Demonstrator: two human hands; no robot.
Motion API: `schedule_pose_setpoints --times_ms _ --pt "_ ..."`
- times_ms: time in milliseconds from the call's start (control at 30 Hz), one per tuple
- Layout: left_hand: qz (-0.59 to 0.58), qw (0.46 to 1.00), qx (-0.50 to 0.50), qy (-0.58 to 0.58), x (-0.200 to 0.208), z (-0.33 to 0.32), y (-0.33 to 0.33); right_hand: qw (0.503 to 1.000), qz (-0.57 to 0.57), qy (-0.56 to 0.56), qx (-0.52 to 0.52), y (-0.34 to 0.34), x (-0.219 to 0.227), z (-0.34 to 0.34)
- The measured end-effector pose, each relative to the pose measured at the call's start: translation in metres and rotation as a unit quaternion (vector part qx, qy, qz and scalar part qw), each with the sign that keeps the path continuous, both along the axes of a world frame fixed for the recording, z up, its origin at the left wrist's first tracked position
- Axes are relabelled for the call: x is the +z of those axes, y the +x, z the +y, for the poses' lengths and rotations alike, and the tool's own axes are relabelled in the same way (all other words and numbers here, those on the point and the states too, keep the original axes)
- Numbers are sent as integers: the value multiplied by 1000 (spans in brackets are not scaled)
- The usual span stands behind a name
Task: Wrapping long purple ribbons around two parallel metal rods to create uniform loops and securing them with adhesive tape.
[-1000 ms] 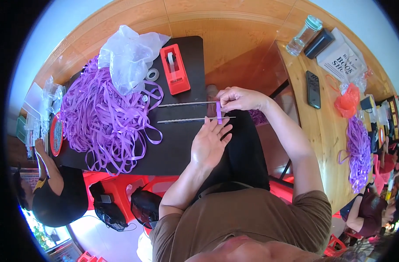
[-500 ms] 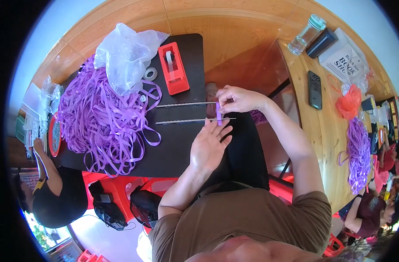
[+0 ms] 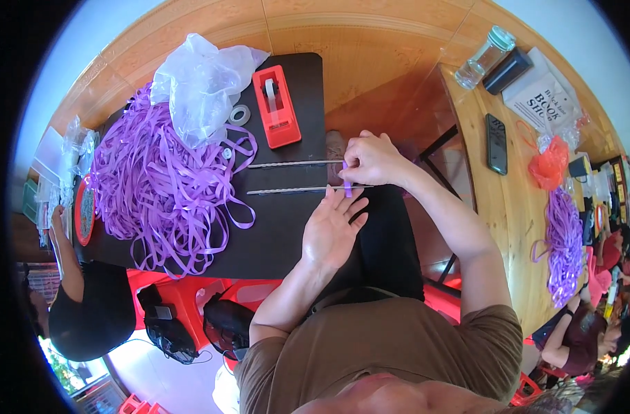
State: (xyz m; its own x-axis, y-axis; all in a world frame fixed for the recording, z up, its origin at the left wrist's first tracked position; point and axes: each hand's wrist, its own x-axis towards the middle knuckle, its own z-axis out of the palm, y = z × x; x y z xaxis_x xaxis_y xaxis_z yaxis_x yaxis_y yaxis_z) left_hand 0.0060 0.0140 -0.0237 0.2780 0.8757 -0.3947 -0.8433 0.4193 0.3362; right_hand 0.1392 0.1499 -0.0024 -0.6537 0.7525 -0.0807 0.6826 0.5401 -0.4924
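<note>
Two thin metal rods lie side by side, the far rod (image 3: 294, 165) and the near rod (image 3: 287, 190), jutting past the dark table's right edge. A short band of purple ribbon (image 3: 347, 188) spans them near their right ends. My right hand (image 3: 374, 160) pinches this ribbon at the far rod, its fingers bent and closed. Palm up, my left hand (image 3: 329, 231) lies just below the near rod with its fingers spread, their tips by the rod and the ribbon. Left of the rods spreads a large heap of loose purple ribbon (image 3: 156, 186).
Beyond the rods stand a red tape dispenser (image 3: 278, 107) and a tape roll (image 3: 239, 115), beside a clear plastic bag (image 3: 201, 90). A wooden table (image 3: 494, 207) on the right holds a phone (image 3: 496, 143), a bottle (image 3: 484, 58) and more ribbon (image 3: 565, 241). Other people sit at both sides.
My right hand has turned, its fingers curling further over the ribbon at the far rod. My left hand stays nearly in place with its palm up.
</note>
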Motion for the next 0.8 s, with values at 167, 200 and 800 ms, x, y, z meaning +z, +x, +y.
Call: schedule_pose_setpoints --times_ms 167,200,800 --pt "-5 1000 1 -2 1 0 1 987 -154 41 -18 -14 31 -16" --pt "-8 1000 2 -3 1 0 1 987 -154 41 -19 -15 30 -19" --pt "-21 1000 -2 15 -1 1 3 963 -118 196 -145 -24 10 -51"
